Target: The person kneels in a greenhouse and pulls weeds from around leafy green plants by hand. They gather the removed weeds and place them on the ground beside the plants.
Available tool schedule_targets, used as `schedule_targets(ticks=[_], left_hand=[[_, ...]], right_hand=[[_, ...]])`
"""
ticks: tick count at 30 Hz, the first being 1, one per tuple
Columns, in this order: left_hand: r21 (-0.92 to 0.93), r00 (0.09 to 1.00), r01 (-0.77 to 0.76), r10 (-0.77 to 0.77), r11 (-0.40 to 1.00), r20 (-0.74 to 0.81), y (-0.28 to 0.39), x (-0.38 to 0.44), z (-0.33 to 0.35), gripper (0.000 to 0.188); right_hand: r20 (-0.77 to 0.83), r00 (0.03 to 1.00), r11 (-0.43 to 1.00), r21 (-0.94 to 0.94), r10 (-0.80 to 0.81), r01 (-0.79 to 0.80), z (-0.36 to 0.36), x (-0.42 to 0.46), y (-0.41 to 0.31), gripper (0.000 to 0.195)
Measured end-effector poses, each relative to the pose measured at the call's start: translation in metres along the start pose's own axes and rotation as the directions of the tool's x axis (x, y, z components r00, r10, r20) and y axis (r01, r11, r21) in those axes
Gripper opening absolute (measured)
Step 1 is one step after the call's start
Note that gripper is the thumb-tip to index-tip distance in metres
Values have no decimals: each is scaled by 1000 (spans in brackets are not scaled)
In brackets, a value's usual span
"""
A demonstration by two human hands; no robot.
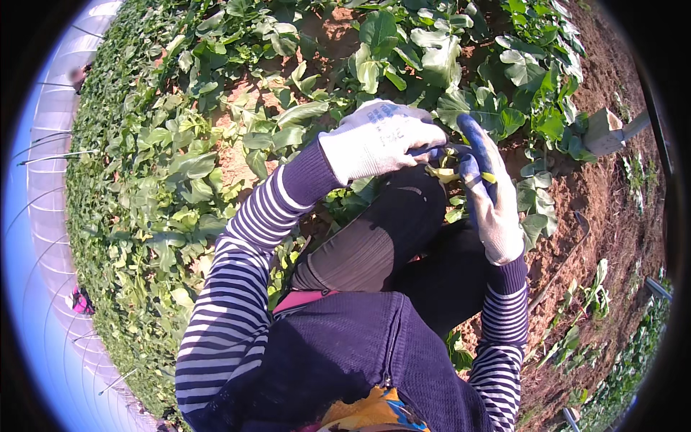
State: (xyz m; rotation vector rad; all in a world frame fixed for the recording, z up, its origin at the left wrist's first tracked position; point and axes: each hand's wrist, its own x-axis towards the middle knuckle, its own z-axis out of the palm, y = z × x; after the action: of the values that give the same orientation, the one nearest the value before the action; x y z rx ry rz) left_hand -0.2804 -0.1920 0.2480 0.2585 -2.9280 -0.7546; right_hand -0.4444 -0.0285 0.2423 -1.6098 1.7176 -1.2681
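My left hand (pixel 386 135), in a white knitted glove with blue coated fingers, reaches above my knee with its fingers bent at some yellow-green plant stems (pixel 444 173). Facing it, my right hand (pixel 488 194) wears a matching glove. A small yellowish stem piece (pixel 488 177) lies between its thumb and fingers, which look closed on it. Between the two hands a short dark object (pixel 458 148) is partly hidden by the fingers; its kind cannot be told. Broad green leaves (pixel 378 35) grow just beyond my hands.
Dense leafy crop (pixel 162 162) spreads to the left, as far as a plastic-covered tunnel frame (pixel 48 189). Bare soil (pixel 561 270) runs along the right, with pulled-looking plants (pixel 594 297) on it. A pale post-like block (pixel 604 132) stands at upper right. A person (pixel 80 78) is far off.
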Motion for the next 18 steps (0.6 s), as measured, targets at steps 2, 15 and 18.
schedule_targets(ticks=[2, 15, 18], left_hand=[[-64, 996, -9, 14, 998, 85, 15, 23, -18, 39], [-301, 792, 600, -603, 742, 93, -99, -106, 30, 30], [-170, 739, 672, -644, 720, 196, -95, -113, 67, 29]], right_hand=[[21, 989, 986, 69, 149, -150, 8, 1, -2, 47], [-763, 337, 779, 616, 552, 119, -288, -212, 117, 64], [-733, 197, 674, 677, 651, 295, -276, -202, 111, 70]])
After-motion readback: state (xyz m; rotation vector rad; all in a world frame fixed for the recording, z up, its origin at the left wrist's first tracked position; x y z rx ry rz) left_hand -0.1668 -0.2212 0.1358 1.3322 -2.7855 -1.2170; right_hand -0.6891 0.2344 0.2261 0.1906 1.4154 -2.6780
